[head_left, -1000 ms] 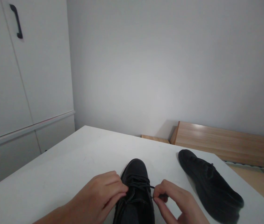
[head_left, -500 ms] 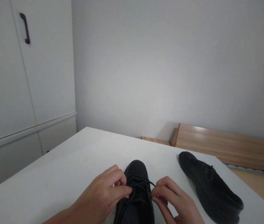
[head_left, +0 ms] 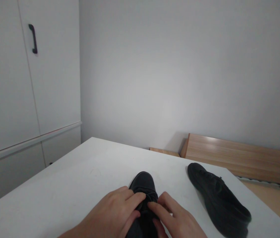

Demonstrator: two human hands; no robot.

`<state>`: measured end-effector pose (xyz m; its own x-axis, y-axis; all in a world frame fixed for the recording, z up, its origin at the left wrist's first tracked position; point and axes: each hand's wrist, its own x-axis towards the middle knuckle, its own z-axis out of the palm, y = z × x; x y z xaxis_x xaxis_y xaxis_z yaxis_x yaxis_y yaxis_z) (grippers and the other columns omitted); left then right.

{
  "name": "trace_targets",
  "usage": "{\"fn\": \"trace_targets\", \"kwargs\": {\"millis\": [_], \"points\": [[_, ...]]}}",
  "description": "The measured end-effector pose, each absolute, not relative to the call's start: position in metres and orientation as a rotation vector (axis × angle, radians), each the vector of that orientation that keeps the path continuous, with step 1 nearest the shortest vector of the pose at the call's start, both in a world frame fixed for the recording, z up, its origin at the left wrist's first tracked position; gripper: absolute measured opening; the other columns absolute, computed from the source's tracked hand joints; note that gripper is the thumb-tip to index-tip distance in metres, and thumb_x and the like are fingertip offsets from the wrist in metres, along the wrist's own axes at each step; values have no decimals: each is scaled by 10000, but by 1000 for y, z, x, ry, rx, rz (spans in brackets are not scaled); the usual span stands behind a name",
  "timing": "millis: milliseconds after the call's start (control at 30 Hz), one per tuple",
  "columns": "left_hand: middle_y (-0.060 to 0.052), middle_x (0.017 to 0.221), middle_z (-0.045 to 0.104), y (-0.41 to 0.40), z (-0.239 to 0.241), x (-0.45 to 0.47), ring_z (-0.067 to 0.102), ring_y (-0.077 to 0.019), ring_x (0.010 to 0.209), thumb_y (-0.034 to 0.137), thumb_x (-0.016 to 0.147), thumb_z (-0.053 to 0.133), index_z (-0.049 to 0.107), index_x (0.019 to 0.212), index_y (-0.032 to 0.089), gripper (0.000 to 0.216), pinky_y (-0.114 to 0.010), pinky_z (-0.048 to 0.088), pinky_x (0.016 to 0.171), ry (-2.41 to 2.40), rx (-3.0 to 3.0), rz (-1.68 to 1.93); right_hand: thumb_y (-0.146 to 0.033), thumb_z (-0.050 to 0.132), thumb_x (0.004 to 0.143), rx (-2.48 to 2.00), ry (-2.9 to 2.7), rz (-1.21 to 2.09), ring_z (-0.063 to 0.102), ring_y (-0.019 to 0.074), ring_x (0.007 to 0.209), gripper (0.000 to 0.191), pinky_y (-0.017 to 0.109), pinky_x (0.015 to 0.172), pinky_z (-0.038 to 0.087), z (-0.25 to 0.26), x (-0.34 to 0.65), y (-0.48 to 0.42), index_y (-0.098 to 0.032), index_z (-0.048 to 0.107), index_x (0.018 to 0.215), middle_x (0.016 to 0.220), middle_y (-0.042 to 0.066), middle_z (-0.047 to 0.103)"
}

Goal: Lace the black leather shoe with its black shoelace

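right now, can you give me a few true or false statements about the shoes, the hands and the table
1. Both hands, the left hand and the right hand, are on the near shoe. True.
2. The other shoe is held in the right hand. False: it lies untouched on the table, to the right of the hands.
3. The shoes are white. False: both are black.
4. The near shoe's toe points away from the person. True.
5. The cupboard door stands open. False: it is shut, its dark handle in view.
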<state>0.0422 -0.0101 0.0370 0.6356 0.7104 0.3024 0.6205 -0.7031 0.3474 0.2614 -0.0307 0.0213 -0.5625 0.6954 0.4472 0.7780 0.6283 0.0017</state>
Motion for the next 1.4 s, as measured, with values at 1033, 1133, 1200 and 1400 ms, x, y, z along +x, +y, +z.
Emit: {"fn": "trace_targets", "kwargs": {"millis": [1033, 1133, 1200, 1400], "points": [[15, 697, 645, 26, 81, 61, 637, -154, 620, 308, 867, 640, 563, 889, 168, 161, -267, 477, 623, 646, 1610, 1016, -144, 543, 928, -1095, -1884, 414, 573, 128, 695, 154, 238, 629, 436, 109, 229, -17, -210, 616, 809, 775, -10, 638], [6, 687, 646, 29, 75, 65, 602, -135, 571, 360, 785, 754, 604, 871, 137, 282, -256, 464, 591, 605, 1525, 960, -116, 593, 894, -1043, -1887, 490, 578, 124, 738, 159, 239, 672, 435, 106, 228, -14, -201, 642, 769, 777, -16, 625], [-16, 706, 646, 29, 74, 67, 591, -126, 594, 392, 764, 776, 641, 788, 109, 315, -250, 458, 610, 583, 1510, 898, -121, 620, 880, -1019, -1882, 516, 564, 122, 751, 175, 243, 684, 430, 104, 230, -14, -200, 656, 727, 785, -17, 597], [-10, 687, 636, 28, 78, 65, 574, -114, 625, 377, 786, 754, 691, 779, 106, 278, -238, 448, 636, 562, 1501, 747, -226, 665, 869, -994, -1834, 702, 549, 122, 733, 130, 254, 668, 430, 104, 239, -8, -209, 707, 747, 800, -11, 599]]}}
